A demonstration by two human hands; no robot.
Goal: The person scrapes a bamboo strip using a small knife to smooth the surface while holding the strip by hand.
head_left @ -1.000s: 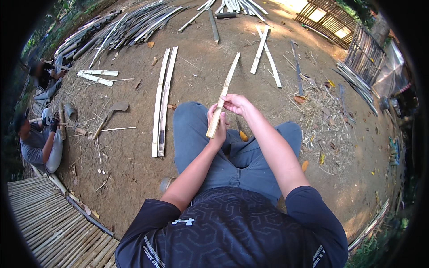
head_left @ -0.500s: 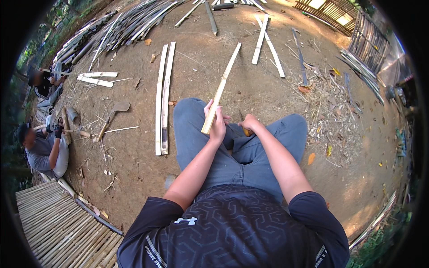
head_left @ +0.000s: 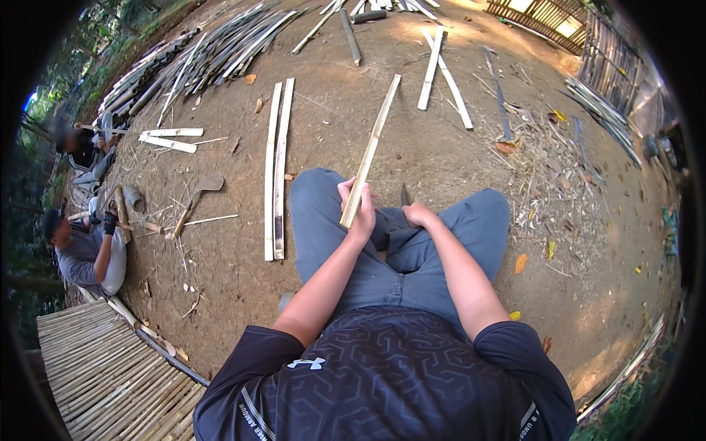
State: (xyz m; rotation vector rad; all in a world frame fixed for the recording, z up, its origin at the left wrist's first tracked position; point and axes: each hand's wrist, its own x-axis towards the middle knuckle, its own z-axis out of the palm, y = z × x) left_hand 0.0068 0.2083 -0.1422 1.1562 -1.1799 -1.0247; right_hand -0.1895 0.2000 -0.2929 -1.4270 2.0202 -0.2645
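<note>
My left hand (head_left: 362, 214) is wrapped around the lower part of a pale split bamboo strip (head_left: 378, 132). The strip slants up and away, its near end above my lap. In my right hand (head_left: 420, 214), closed just right of the strip, is a knife; its short dark blade (head_left: 404, 194) points away from me and stands apart from the bamboo. My fingers hide the knife's handle. Both hands are over my crossed legs in grey trousers (head_left: 323, 228).
Two long bamboo strips (head_left: 271, 169) lie left of my knee, and two more (head_left: 432, 70) cross ahead. A hatchet-like tool (head_left: 197, 197) rests at left near two seated people (head_left: 84, 250). Farther off is a bamboo pile (head_left: 228, 48); a slatted bamboo platform (head_left: 110, 367) stands at lower left.
My right hand has shifted and turned slightly, so the knife's handle no longer shows and its blade does. The left hand keeps its hold on the strip. The view has swung a little.
</note>
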